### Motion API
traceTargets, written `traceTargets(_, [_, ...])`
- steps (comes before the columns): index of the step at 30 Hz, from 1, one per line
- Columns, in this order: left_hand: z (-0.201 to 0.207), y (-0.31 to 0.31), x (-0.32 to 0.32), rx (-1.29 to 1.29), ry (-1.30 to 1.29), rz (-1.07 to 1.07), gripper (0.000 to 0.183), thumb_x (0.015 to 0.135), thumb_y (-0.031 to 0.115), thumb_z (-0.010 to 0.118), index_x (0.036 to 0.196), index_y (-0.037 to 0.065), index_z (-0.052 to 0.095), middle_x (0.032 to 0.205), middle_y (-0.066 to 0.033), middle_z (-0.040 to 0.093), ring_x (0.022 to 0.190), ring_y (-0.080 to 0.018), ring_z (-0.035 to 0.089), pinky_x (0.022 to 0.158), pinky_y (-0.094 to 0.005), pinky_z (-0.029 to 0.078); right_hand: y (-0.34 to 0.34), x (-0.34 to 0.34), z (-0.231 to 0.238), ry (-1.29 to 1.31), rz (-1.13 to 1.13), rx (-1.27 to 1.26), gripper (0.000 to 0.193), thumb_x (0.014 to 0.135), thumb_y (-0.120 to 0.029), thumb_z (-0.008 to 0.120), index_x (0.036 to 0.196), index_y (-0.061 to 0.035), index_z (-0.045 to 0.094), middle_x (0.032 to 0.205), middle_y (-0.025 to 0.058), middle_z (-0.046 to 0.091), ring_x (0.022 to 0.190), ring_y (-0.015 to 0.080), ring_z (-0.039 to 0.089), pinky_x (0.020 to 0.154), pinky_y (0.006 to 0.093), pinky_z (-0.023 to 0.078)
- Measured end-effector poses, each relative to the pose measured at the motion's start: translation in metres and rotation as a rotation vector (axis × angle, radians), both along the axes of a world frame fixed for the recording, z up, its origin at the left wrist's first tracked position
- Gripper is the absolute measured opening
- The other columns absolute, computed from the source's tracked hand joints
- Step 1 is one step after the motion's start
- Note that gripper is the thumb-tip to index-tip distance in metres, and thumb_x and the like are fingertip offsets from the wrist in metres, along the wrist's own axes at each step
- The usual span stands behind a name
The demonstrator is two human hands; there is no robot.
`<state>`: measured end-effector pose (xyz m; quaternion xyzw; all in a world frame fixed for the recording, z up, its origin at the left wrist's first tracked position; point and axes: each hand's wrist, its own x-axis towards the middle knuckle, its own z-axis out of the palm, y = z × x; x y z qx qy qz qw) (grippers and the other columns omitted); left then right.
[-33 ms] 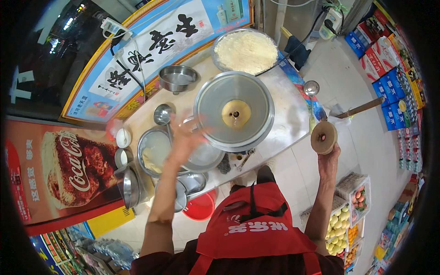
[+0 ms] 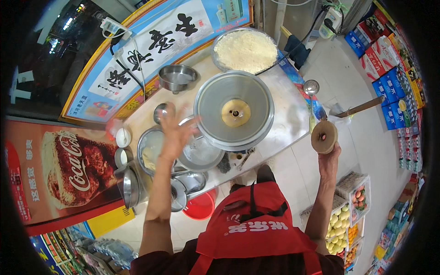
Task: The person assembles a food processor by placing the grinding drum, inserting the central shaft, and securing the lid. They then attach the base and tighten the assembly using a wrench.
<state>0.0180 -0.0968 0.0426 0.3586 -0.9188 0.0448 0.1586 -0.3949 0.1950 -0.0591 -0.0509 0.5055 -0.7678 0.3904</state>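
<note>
My left hand (image 2: 175,133), fingers spread and somewhat blurred, hovers over the table between a steel ladle (image 2: 160,111) and a large round metal drum (image 2: 208,107). It holds nothing and partly covers the ladle. A yellowish disc (image 2: 244,110) with a dark spindle lies at the bottom of the drum. Below the hand are a metal basin (image 2: 158,137) with pale yellow material in it and a shallow metal bowl (image 2: 201,153). Off to the right, my right hand (image 2: 329,160) grips a brown, funnel-shaped cup (image 2: 331,145) from underneath; a small pinkish spot shows inside it.
A wide bowl of pale yellow crumbly material (image 2: 245,48) stands behind the drum. An empty steel bowl (image 2: 178,78) sits at the back left. A perforated ladle (image 2: 311,88) and a wooden stick (image 2: 360,109) are on the right. A red bucket (image 2: 200,207) stands under the table edge.
My left hand has shifted a little left, away from the drum, and now covers part of the ladle. My right hand and the brown cup have hardly moved.
</note>
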Motion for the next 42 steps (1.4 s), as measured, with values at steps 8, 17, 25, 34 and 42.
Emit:
traceTargets(8, [-0.005,0.053,-0.060,0.250,0.032,-0.402,0.057,0.076,0.042,0.077,0.128,0.021,0.067,0.138,-0.0013,0.056,0.144,-0.0284,0.037,0.118,-0.0644,0.016,0.002,-0.001,-0.008,-0.039,-0.048,-0.004,0.061,0.102,-0.048,0.049,0.144,-0.0040,0.043,0.145,0.0073,0.049,0.135,0.0211,0.046,0.115,0.0396,0.037])
traceTargets(17, [-0.026,0.072,-0.078,0.534,0.179,-0.301,0.025,0.081,0.024,0.075,0.104,0.013,0.077,0.103,-0.0055,0.064,0.121,-0.0277,0.053,0.117,-0.0556,0.025,0.006,-0.003,-0.008,-0.077,-0.081,0.016,0.060,0.102,-0.046,0.049,0.144,-0.0040,0.044,0.144,0.0073,0.050,0.134,0.0208,0.047,0.113,0.0390,0.039])
traceTargets(25, [0.012,0.043,-0.034,0.453,0.035,-0.319,0.030,0.082,0.033,0.075,0.104,0.013,0.077,0.112,-0.0030,0.068,0.126,-0.0315,0.052,0.118,-0.0591,0.020,0.021,-0.011,-0.018,-0.058,-0.094,-0.006,0.059,0.101,-0.047,0.050,0.142,-0.0057,0.046,0.142,0.0062,0.052,0.132,0.0206,0.049,0.113,0.0388,0.039])
traceTargets(34, [-0.010,0.033,-0.070,0.540,-0.130,-0.095,0.030,0.090,0.028,0.068,0.108,0.004,0.072,0.117,-0.0154,0.068,0.108,-0.0308,0.059,0.097,-0.0432,0.046,0.013,-0.002,-0.017,-0.060,-0.065,-0.004,0.057,0.101,-0.047,0.050,0.142,-0.0085,0.046,0.142,0.0045,0.052,0.132,0.0195,0.049,0.111,0.0371,0.040])
traceTargets(42, [-0.052,0.015,-0.104,0.625,-0.371,-0.125,0.026,0.097,0.021,0.056,0.113,0.003,0.067,0.119,-0.0176,0.067,0.125,-0.0327,0.056,0.106,-0.0477,0.038,0.006,0.006,-0.022,-0.066,-0.044,0.007,0.060,0.100,-0.048,0.050,0.143,-0.0048,0.046,0.142,0.0065,0.053,0.131,0.0191,0.051,0.111,0.0368,0.041])
